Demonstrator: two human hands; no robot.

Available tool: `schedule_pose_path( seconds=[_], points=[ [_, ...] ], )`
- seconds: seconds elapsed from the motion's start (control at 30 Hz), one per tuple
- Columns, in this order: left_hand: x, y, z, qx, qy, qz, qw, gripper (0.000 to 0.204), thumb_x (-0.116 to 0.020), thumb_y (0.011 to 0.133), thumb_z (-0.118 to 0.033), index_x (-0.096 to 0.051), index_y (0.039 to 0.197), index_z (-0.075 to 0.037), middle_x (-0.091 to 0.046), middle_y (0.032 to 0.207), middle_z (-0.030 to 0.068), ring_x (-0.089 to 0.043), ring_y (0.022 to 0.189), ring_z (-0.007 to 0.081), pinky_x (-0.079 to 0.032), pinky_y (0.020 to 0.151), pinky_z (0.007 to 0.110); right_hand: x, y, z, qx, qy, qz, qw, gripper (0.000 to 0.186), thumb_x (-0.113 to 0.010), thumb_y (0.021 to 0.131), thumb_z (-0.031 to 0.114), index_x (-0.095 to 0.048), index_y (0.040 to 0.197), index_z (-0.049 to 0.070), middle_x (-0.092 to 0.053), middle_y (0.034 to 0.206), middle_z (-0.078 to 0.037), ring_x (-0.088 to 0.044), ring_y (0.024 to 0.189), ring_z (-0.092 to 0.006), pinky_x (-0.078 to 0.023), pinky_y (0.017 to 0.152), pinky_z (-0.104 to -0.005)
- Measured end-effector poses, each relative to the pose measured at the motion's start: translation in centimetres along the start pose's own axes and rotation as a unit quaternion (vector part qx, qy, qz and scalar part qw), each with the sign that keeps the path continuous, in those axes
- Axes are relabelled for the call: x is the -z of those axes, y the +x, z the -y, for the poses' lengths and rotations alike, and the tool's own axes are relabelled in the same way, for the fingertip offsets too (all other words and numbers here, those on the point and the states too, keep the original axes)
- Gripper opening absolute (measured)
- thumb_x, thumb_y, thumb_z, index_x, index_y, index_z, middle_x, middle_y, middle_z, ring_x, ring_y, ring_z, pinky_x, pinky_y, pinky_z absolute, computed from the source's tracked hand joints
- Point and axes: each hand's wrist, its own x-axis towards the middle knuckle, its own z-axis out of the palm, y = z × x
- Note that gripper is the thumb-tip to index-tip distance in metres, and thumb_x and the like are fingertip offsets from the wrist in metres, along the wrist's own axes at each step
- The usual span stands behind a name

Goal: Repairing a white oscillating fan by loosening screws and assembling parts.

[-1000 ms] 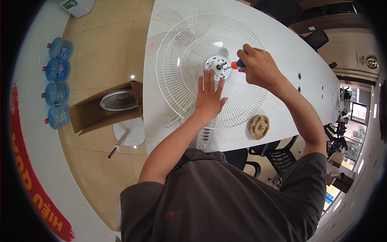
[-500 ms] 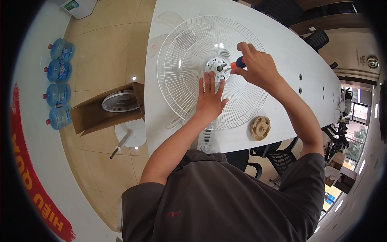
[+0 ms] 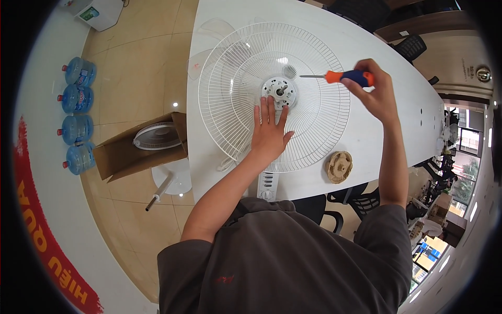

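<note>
My left hand (image 3: 269, 133) lies with fingers spread on the white wire fan grille (image 3: 319, 136), its fingertips touching the lower part of the motor hub (image 3: 289, 85). A metal shaft (image 3: 283, 90) sticks up from the middle of that hub. Off to the right, my right hand (image 3: 377, 94) grips an orange and blue screwdriver (image 3: 348, 77) by its handle. The screwdriver's thin blade points left above the grille, apart from the hub. Under the grille's near edge shows the fan's control panel (image 3: 267, 184), with a row of buttons and a knob.
Clear fan blades (image 3: 206, 60) lie at the table's left edge, partly under the grille. A brown moulded pulp piece (image 3: 339, 167) sits right of the grille. On the floor at left are a cardboard box (image 3: 117, 157), a white stand base (image 3: 175, 180) and several water bottles (image 3: 78, 99).
My right hand has drawn the screwdriver away from the hub to the right. My left hand stays on the grille. The view has shifted slightly.
</note>
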Motion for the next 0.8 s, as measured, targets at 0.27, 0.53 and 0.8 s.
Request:
schedule_pose_path(
  seconds=[0.27,0.53,0.8],
  points=[
    [-0.5,0.2,0.1,-0.010,0.011,-0.002,1.000,0.074,-0.052,0.100,-0.051,-0.035,0.155,-0.005,-0.011,0.160,0.0382,-0.002,0.151,0.0536,-0.004,0.119,0.066,2.5,-7.1,-9.5,-0.010,0.678,-0.212,0.704,0.019,-0.058,0.077,0.002,-0.053,0.096,0.003,-0.055,0.098,-0.012,-0.053,0.092,-0.0264,-0.048,0.082,-0.0383],
    [0.1,0.2,-0.1,-0.014,0.041,0.024,0.999,0.076,-0.054,0.099,-0.051,-0.034,0.156,-0.005,-0.011,0.160,0.0385,-0.002,0.151,0.0537,-0.004,0.119,0.066,-5.5,-11.3,-9.4,-0.385,0.188,-0.230,0.874,0.030,-0.078,0.089,0.029,-0.071,0.097,0.001,-0.059,0.068,-0.001,-0.048,0.053,-0.0080,-0.039,0.047,-0.0251],
    [0.8,0.0,0.0,-0.008,0.022,0.038,0.999,0.077,-0.058,0.097,-0.049,-0.036,0.155,-0.004,-0.011,0.160,0.0393,-0.002,0.151,0.0546,-0.004,0.119,0.067,-13.6,-14.1,-10.6,-0.347,0.210,-0.158,0.900,0.032,-0.078,0.080,0.019,-0.071,0.100,-0.005,-0.066,0.076,-0.007,-0.056,0.069,-0.0121,-0.049,0.066,-0.0278]
  ],
)
